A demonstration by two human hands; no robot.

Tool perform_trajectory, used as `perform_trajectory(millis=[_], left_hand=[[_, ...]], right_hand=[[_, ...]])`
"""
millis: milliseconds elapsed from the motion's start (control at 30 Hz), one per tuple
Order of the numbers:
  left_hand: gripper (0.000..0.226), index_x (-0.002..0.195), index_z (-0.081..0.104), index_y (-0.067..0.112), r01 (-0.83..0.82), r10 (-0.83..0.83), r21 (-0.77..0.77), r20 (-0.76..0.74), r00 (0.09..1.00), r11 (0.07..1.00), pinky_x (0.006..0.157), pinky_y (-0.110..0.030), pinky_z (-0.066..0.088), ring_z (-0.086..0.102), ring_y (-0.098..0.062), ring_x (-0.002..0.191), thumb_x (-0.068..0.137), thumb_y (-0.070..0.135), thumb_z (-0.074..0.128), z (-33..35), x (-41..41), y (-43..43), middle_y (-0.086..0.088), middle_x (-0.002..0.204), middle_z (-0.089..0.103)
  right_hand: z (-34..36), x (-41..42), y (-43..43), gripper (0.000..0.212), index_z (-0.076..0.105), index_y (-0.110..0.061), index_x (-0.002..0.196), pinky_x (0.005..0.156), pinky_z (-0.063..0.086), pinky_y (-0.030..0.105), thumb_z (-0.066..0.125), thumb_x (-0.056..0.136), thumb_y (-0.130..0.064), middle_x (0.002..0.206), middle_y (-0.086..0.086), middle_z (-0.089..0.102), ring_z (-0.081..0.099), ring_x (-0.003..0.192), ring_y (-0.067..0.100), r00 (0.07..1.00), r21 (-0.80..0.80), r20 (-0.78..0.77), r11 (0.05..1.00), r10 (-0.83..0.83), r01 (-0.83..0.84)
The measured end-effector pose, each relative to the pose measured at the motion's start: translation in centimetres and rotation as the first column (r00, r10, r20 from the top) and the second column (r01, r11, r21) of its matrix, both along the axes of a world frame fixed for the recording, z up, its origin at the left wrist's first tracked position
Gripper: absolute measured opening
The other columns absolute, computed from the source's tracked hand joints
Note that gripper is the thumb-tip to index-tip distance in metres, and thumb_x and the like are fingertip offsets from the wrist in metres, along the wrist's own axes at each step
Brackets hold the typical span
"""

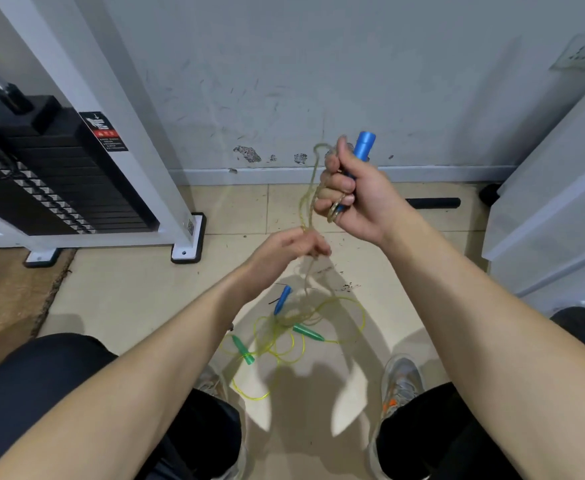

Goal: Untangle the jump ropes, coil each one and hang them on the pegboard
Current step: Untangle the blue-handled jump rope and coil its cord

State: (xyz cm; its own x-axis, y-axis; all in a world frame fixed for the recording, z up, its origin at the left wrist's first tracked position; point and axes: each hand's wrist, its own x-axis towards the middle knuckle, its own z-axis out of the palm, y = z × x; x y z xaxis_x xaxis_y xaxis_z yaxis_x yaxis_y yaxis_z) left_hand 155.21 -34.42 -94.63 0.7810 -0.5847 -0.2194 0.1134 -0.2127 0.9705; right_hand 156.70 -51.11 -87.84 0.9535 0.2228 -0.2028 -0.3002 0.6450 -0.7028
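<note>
The right hand grips the blue handle upright, fingers curled round it and some rope loops. Just below it, the left hand pinches the tan rope, which hangs on down to the tangle on the floor.

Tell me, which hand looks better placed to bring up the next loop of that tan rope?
Probably the left hand: it pinches the tan rope just below the coil. The right hand is full, gripping the blue handle together with the loops.
</note>
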Motion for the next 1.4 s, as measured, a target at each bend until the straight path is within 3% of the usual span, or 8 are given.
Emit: perform_trajectory(millis=[133,333,500,567,733,1000,1133,1400], left_hand=[[0.023,0.080,0.062,0.003,-0.099,0.085,0.161,0.093,0.992,0.982,0.076,-0.021,0.046,0.063,-0.010,0.074,0.090,0.021,0.072,-1.9,0.8,0.7,-0.009,0.076,0.065],[0.014,0.085,0.060,0.022,-0.352,0.296,0.198,0.266,0.918,0.915,0.059,-0.026,0.048,0.061,-0.021,0.052,0.094,0.012,0.063,-3.4,2.4,1.6,-0.004,0.095,0.056],[0.051,0.132,0.051,0.019,-0.442,0.428,0.028,0.198,0.882,0.897,0.054,-0.017,0.048,0.057,-0.018,0.057,0.089,0.000,0.069,0.2,3.2,0.9,0.000,0.114,0.055],[0.059,0.139,0.046,0.019,-0.449,0.449,-0.040,0.178,0.876,0.893,0.053,-0.015,0.047,0.058,-0.017,0.056,0.088,0.003,0.071,2.5,3.3,0.0,-0.002,0.123,0.054],[0.032,0.121,0.059,0.008,-0.528,0.541,-0.181,0.028,0.841,0.830,0.045,-0.018,0.039,0.063,-0.007,0.048,0.091,0.005,0.069,7.1,4.1,-2.9,-0.002,0.104,0.064],[0.019,0.110,0.058,0.010,-0.731,0.628,-0.305,-0.375,0.682,0.611,0.045,-0.014,0.044,0.062,-0.005,0.050,0.093,0.006,0.066,9.0,6.6,-0.9,-0.005,0.080,0.062],[0.013,0.103,0.057,0.005,-0.748,0.534,-0.316,-0.544,0.647,0.584,0.045,-0.013,0.050,0.064,-0.007,0.048,0.095,-0.005,0.058,9.2,5.6,-1.3,-0.006,0.085,0.060],[0.007,0.103,0.053,0.003,-0.727,0.363,-0.350,-0.689,0.627,0.591,0.056,-0.026,0.060,0.073,-0.030,0.064,0.101,-0.001,0.047,10.9,5.6,-0.9,-0.015,0.096,0.056]], right_hand=[[1.8,1.0,-1.5,0.043,0.046,-0.022,0.070,0.048,0.030,0.019,0.043,0.102,-0.051,0.043,-0.010,0.027,0.023,0.035,0.005,0.994,0.082,0.024,0.991,-0.107,0.104],[-0.8,0.7,-2.7,0.042,0.048,-0.021,0.069,0.048,0.026,0.023,0.049,0.102,-0.048,0.047,-0.008,0.025,0.020,0.040,0.009,0.948,-0.135,-0.025,0.941,-0.317,0.311],[-6.1,0.1,-4.5,0.036,0.067,-0.018,0.077,0.049,0.025,0.024,0.055,0.100,-0.043,0.052,-0.005,0.033,0.027,0.042,0.010,0.849,-0.753,0.118,0.511,-0.514,0.415],[-7.7,-0.8,-4.5,0.033,0.070,-0.014,0.086,0.048,0.026,0.024,0.054,0.102,-0.038,0.052,-0.004,0.036,0.030,0.042,0.008,0.899,-0.806,0.130,0.484,-0.418,0.342],[-7.9,-3.7,-1.6,0.050,0.071,-0.011,0.101,0.053,0.025,0.029,0.056,0.090,-0.058,0.055,-0.004,0.027,0.020,0.050,0.013,0.995,-0.598,-0.026,0.796,0.093,-0.090],[-6.3,-3.2,-0.2,0.027,0.053,-0.017,0.071,0.058,0.040,0.028,0.073,0.089,-0.022,0.064,-0.004,0.048,0.042,0.058,0.013,0.985,-0.810,0.089,0.586,0.148,-0.014],[-5.8,-2.3,1.8,0.036,0.062,-0.025,0.115,0.060,0.045,0.033,0.061,0.079,-0.023,0.073,-0.003,0.050,0.048,0.061,0.014,0.986,-0.882,0.019,0.467,0.165,-0.062],[-5.6,-1.9,3.7,0.011,0.065,-0.013,0.086,0.053,0.033,0.025,0.068,0.092,-0.022,0.053,-0.011,0.045,0.039,0.050,0.009,0.951,-0.848,0.039,0.513,0.306,-0.130]])
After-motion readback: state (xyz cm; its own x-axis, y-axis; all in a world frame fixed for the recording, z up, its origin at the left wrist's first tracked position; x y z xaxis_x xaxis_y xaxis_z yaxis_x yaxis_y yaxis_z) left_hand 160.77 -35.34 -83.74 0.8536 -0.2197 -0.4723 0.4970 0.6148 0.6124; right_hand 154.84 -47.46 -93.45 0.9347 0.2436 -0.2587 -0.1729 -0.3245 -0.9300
